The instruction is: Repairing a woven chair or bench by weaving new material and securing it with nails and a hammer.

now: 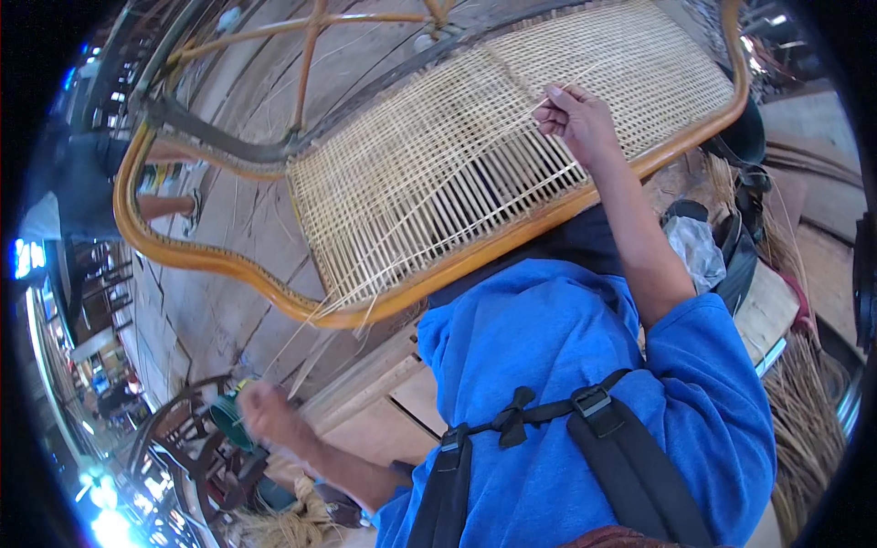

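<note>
A rattan seat frame (530, 224) with a bent, orange-brown rim lies tilted across my lap. Pale cane webbing (594, 46) covers it, tight at the far right and looser towards the near left, where dark gaps show between strands. Over the webbing, my right hand (571, 119) pinches a thin cane strand (589, 71) between thumb and fingers. My left hand (267, 413) is low at the left, away from the seat, curled and blurred by motion. Another thin cane strand (285, 345) runs from the seat's near left corner to that curled hand.
Curved rattan bars (306, 68) rise beyond the seat. At the left edge a person's foot (192, 212) stands on the plank floor (210, 301). A clear plastic bag (696, 251) and bundles of cane fibre (804, 420) lie to my right. A green container (230, 422) sits behind my left hand.
</note>
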